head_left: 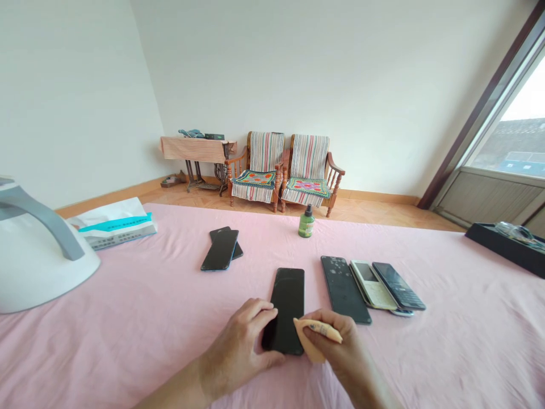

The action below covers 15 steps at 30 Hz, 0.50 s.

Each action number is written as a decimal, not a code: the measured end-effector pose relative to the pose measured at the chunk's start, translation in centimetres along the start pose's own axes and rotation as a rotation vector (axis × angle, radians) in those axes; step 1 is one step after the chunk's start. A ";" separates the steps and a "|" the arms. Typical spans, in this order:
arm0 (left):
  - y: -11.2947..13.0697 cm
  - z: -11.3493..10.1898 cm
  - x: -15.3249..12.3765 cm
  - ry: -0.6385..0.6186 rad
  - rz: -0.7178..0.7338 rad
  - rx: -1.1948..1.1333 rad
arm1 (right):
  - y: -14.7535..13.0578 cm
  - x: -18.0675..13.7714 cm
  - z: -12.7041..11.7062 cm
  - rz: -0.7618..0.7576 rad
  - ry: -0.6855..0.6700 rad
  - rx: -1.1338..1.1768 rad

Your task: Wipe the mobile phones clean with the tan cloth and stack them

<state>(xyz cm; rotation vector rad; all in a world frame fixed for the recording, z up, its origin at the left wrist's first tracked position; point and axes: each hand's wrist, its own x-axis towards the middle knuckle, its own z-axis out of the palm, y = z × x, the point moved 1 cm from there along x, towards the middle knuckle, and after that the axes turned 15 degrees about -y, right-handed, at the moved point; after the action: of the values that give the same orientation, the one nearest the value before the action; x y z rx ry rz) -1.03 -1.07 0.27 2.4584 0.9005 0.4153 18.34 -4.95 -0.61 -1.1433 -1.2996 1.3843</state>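
A black smartphone (pixel 288 307) lies screen up on the pink cloth. My left hand (pixel 243 341) grips it along its left edge, fingers at the side and thumb by the near end. In my right hand (pixel 340 341) is a folded yellowish wiping cloth (pixel 313 338), pinched between thumb and fingers against the phone's lower right edge. To the right, a phone with spots on its dark screen (pixel 346 289) lies beside a pale keypad phone (pixel 374 287) and a dark keypad phone (pixel 399 286), which rest partly on other devices.
Two dark phones (pixel 220 250) lie crossed at left of centre. Behind stands a green spray bottle (pixel 305 223). A white kettle (pixel 46 255) and a tissue pack (pixel 117 224) are at the left; a black box (pixel 502 247) with cables is far right. Two chairs (pixel 266 153) stand beyond.
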 end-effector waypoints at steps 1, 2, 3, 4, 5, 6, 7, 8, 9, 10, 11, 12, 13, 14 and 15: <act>0.1 -0.1 0.0 0.000 0.016 0.021 | -0.3 0.1 0.3 -0.011 0.008 0.022; 0.2 -0.1 0.0 -0.003 0.036 0.046 | -0.7 0.2 0.6 -0.026 0.012 0.036; 0.2 -0.1 0.0 -0.004 0.055 0.075 | -1.1 0.3 1.0 -0.042 0.008 0.041; 0.3 0.0 -0.1 0.003 0.071 0.105 | -1.6 0.4 1.4 -0.060 -0.005 0.036; 0.4 0.1 -0.1 0.021 0.083 0.131 | -2.1 0.6 1.8 -0.081 -0.022 0.024; 0.5 0.2 -0.2 0.053 0.091 0.151 | -2.6 0.7 2.3 -0.101 -0.040 0.009; 0.6 0.2 -0.3 0.094 0.096 0.164 | -3.0 0.8 2.6 -0.118 -0.061 -0.005; 0.7 0.3 -0.3 0.141 0.099 0.170 | -3.3 0.9 3.0 -0.134 -0.078 -0.019; 0.7 0.4 -0.4 0.186 0.105 0.172 | -3.5 1.0 3.3 -0.149 -0.086 -0.037; 0.8 0.4 -0.4 0.222 0.110 0.172 | -3.7 1.1 3.5 -0.173 -0.082 -0.068; 0.8 0.4 -0.4 0.248 0.113 0.172 | -3.8 1.1 3.6 -0.213 -0.069 -0.120; 0.8 0.4 -0.4 0.262 0.115 0.169 | -3.8 1.0 3.7 -0.272 -0.052 -0.198; 0.8 0.3 -0.4 0.270 0.113 0.165 | -3.9 0.9 3.7 -0.346 -0.041 -0.296; 0.8 0.2 -0.4 0.270 0.110 0.158 | -3.9 0.8 3.8 -0.427 -0.044 -0.410; 0.8 0.1 -0.4 0.268 0.106 0.151 | -3.8 0.6 3.9 -0.502 -0.064 -0.527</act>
<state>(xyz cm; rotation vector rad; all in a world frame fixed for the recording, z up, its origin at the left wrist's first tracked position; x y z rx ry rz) -0.87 -1.92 0.60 2.6390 0.9398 0.7543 14.42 -4.84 3.24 -1.0030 -1.9092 0.7313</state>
